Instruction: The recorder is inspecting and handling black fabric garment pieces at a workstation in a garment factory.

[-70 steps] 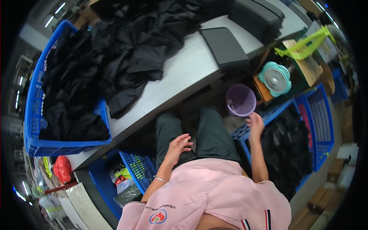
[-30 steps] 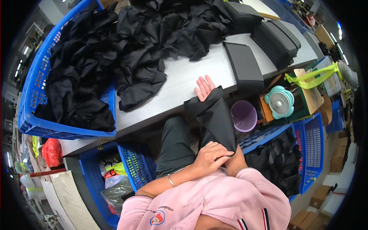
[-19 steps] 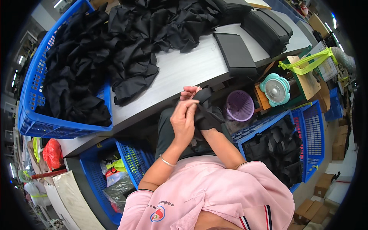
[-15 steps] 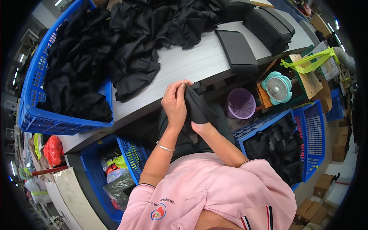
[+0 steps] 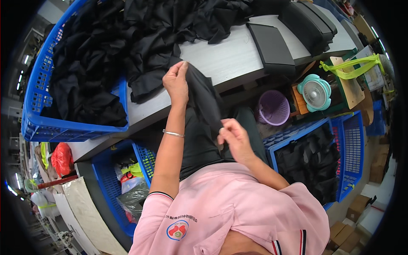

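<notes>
One black cloth [image 5: 205,93] stretches between two hands, its long axis slanting from far left to near right above the dark trousers [image 5: 196,146]. The left hand [image 5: 176,84], nearer the worktop [image 5: 229,55], has its grip pinched on the far end; the right hand [image 5: 236,139] pinches the near end. Around are one purple bin [image 5: 276,100], one fan [image 5: 315,92] and one black heap [image 5: 157,32], its pieces uncountable.

I see silver bangle [image 5: 174,134] on forearm behind left hand [image 5: 176,83], pink shirt [image 5: 250,191], round emblem [image 5: 177,230], dark trousers [image 5: 199,146].
</notes>
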### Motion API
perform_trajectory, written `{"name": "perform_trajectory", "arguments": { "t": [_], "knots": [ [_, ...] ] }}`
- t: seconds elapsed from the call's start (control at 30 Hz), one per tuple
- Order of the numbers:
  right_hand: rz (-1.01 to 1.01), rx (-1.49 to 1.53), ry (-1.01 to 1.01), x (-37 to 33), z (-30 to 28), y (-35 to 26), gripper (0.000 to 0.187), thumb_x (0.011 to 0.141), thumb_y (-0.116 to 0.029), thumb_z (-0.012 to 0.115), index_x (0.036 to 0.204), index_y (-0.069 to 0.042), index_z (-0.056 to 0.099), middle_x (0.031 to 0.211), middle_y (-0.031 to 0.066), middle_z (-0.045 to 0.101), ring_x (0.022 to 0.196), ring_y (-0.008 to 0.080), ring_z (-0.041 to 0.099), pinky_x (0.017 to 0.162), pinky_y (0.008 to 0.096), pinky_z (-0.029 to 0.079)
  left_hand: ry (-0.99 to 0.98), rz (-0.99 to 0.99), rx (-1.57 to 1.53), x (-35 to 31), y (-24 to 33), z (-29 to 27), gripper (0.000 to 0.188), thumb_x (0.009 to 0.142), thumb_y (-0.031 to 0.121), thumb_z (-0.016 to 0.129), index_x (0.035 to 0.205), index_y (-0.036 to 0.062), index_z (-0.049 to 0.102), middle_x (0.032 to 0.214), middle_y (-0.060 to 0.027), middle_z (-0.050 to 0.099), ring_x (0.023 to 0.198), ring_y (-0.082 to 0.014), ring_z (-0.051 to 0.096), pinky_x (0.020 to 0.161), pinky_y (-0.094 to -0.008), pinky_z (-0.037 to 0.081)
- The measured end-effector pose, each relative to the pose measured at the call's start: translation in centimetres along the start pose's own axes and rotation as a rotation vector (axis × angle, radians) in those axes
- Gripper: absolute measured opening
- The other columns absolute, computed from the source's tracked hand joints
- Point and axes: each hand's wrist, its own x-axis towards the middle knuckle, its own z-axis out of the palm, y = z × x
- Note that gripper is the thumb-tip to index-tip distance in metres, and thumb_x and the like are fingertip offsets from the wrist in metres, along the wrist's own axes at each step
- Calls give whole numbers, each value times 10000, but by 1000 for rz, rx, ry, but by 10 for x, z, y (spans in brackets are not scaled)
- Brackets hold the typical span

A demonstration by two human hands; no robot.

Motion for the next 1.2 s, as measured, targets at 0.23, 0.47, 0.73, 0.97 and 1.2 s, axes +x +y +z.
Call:
{"name": "perform_trajectory", "arguments": {
  "t": [0.23,0.47,0.73,0.97,1.2],
  "knots": [
    [154,408,198,-33,-38,14,58,981,-132,607,1011,-86,587,1139,49,590,850,128,615,769,293,509,-111,-53,58,-45,22,-16,177,921,123,703,980,-39,742,834,36,667,775,-45,543,728,-209,437],
    [-255,-694,519,-10,-52,13,676,865,-216,741,1411,1,406,1400,197,457,1294,308,464,1101,398,354,-288,-196,96,-83,43,-8,150,931,87,684,975,-50,725,844,7,665,818,-58,574,769,-211,464],
    [132,140,76,13,-39,0,272,923,-189,693,1094,22,666,898,59,707,872,124,653,820,262,511,-418,-118,86,-110,58,-13,167,973,114,641,920,-34,697,853,-33,675,786,-94,590,730,-250,497],
    [-78,-334,260,2,-28,-14,363,844,-234,774,1121,-41,639,965,69,609,783,132,605,741,281,498,-480,-327,-44,-122,43,-29,179,958,130,655,868,-24,665,832,-32,661,781,-100,590,739,-252,498],
    [385,119,-102,-3,-57,-28,169,911,-177,687,1000,-35,709,897,2,699,812,73,611,745,232,483,-585,-369,83,-115,51,-35,255,986,179,610,913,-45,709,898,-57,695,828,-107,602,770,-240,469]
  ]
}}
